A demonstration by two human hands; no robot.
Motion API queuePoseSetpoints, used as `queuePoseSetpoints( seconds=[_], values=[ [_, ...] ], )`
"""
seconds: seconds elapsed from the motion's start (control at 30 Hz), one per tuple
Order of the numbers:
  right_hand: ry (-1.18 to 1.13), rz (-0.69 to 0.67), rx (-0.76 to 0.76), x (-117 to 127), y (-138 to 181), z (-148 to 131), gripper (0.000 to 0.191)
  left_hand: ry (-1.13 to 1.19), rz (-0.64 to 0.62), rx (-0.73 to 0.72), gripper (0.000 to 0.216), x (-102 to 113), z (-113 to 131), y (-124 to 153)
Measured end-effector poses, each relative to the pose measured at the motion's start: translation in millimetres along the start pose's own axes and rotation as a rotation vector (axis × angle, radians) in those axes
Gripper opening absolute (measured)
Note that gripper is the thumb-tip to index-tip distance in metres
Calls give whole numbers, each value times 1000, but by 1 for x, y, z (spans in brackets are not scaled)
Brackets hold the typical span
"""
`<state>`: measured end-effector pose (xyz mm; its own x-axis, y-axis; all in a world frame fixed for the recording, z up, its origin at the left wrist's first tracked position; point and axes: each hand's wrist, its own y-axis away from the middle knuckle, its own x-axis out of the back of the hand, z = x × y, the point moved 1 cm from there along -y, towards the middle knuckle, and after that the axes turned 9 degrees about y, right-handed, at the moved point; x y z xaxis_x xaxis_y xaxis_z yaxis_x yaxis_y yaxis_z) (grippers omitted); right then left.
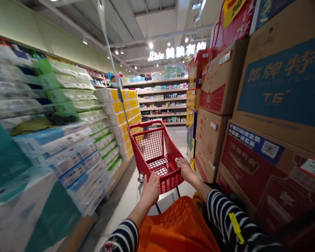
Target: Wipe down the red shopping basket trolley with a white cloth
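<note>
A red shopping cart point(161, 176) stands in the middle of the aisle, straight ahead of the person and close by, on a pale floor point(120, 213). The left hand point(151, 187) lies at the near left part of its rim, open, with the fingers spread and nearly straight. The right hand point(184, 169) rests at the near right corner, fingers reaching over the rim toward the inside; whether it grips cannot be told. A thin pole point(110, 57) rises from the far left corner of the cart. On the left, blurred stacks of wrapped packs point(81, 164) line the aisle, with yellow and white packs point(120, 108) farther along. On the right, large cardboard boxes point(214, 134) are piled high, some bearing blue or red printing. At the far end stand shelves point(162, 92) of small goods, beneath a lit white sign point(177, 52).
</note>
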<state>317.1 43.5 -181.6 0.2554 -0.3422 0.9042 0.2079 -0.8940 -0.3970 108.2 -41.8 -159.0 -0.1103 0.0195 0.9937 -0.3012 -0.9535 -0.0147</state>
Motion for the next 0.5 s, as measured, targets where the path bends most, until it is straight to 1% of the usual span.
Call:
queuePoseSetpoints(
  seconds=[0.13,0.23,0.3,0.4,0.5],
  values=[
    [-62,-38,105,-6,8,-28,54,-38,39,20,66,-10,11,-2],
    [-121,-29,139,-11,18,-44,57,-44,13,-23,67,-11,12,-4],
    [-125,-33,101,-10,22,-43,58,-42,12,-45,68,-8,6,-5],
    [-105,-59,38,-7,20,-31,57,-58,58,-20,66,-1,-6,-9],
    [-85,-68,-38,-4,11,-17,54,-81,62,-28,65,2,-5,-15]
  ],
)
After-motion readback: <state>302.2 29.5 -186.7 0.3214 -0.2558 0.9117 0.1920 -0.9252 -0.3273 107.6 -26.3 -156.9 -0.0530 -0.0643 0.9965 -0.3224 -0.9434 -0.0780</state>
